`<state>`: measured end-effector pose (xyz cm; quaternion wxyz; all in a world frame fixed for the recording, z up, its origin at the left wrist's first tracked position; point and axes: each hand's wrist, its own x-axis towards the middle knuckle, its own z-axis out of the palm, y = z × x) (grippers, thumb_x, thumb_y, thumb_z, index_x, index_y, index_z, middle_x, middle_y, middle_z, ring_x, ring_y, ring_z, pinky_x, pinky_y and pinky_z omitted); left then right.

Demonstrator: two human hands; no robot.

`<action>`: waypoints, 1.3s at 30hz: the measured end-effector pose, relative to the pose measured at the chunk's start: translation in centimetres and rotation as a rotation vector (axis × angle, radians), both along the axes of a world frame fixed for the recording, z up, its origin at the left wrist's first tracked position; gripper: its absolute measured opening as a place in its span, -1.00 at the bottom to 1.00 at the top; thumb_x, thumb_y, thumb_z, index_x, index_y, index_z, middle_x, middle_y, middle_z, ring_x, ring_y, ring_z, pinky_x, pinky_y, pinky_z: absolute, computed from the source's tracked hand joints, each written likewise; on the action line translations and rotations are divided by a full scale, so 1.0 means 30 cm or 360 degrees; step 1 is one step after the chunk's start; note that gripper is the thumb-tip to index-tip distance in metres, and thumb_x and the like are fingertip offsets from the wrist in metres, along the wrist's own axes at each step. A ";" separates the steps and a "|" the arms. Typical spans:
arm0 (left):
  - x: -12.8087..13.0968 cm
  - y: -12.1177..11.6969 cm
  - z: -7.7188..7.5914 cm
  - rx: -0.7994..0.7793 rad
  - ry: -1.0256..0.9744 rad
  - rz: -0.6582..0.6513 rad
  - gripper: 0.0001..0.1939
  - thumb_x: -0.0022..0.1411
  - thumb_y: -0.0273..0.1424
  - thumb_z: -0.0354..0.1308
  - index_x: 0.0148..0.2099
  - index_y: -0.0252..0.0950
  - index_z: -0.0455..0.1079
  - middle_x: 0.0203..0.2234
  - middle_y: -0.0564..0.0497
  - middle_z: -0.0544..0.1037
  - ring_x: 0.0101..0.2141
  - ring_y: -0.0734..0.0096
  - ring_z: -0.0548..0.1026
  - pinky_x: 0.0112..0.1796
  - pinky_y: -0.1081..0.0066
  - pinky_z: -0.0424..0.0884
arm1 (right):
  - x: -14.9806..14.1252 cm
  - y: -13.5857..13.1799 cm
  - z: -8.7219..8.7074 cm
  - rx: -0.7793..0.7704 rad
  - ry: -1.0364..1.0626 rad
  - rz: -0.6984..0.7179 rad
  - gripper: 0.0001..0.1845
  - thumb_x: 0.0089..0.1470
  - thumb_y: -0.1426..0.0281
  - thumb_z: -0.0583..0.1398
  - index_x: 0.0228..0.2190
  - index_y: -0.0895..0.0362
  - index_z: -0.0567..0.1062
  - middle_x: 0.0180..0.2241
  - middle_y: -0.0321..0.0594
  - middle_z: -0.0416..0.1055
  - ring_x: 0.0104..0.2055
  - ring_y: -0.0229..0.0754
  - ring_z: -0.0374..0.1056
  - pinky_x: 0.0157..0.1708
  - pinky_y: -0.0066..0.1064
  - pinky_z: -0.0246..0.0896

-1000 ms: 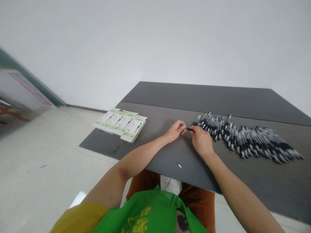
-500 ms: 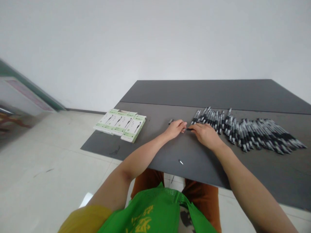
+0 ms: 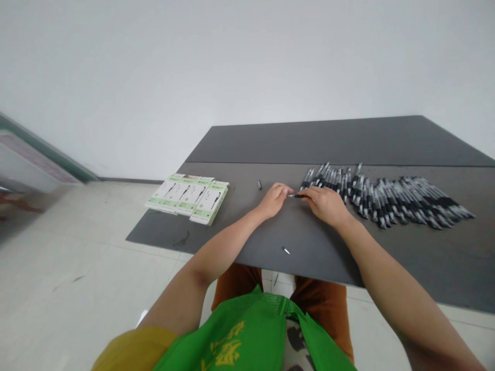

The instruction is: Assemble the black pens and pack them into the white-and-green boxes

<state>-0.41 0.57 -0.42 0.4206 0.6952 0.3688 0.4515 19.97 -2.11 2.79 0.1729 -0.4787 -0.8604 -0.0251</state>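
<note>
green apron (image 3: 255, 330), yellow sleeve (image 3: 135, 350), orange-brown trousers (image 3: 325, 306)

Even, moderately bright, cool light washes the wall (image 3: 247, 67), greying slightly toward the upper corners. A small white glare sits on the pale floor (image 3: 77, 252), at its lower left. Soft shadow darkens the matte tabletop (image 3: 247, 232) beside the right forearm (image 3: 381, 265). Wide-angle distortion stretches the edges; the far-left background smears. The pen (image 3: 297, 196) between the hands (image 3: 325, 204) looks soft, its detail indistinct.
</note>
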 end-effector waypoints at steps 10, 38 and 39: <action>-0.001 -0.010 -0.012 0.0243 -0.0043 0.0374 -0.50 -0.03 -0.24 0.41 -0.05 -0.26 0.39 0.17 -0.24 0.16 -0.05 0.23 0.35 -0.14 0.33 0.36 | -0.012 -0.024 0.020 0.0076 -0.0061 -0.0137 -0.65 0.25 0.32 0.06 -0.03 0.07 0.53 -0.17 -0.14 0.53 -0.26 -0.12 0.43 -0.31 -0.36 0.14; -0.013 0.015 0.010 0.0923 0.1012 -0.0125 -0.84 0.34 -0.36 0.09 -0.24 -0.30 0.46 -0.20 -0.07 0.52 -0.16 0.34 0.47 -0.10 0.32 0.35 | 0.024 0.009 -0.013 -0.1448 0.1271 -0.0450 -0.61 -0.24 0.29 0.46 -0.31 0.22 0.65 -0.60 -0.21 0.50 -0.66 -0.35 0.30 -0.70 -0.55 0.24; -0.008 0.011 0.011 0.0945 0.1053 -0.0147 -0.83 0.35 -0.36 0.07 -0.22 -0.29 0.46 -0.19 -0.07 0.52 -0.14 0.33 0.46 -0.08 0.32 0.34 | 0.025 0.006 -0.004 -0.1521 0.1295 -0.0465 -0.61 -0.27 0.28 0.47 -0.33 0.21 0.64 -0.59 -0.21 0.51 -0.67 -0.37 0.29 -0.73 -0.58 0.19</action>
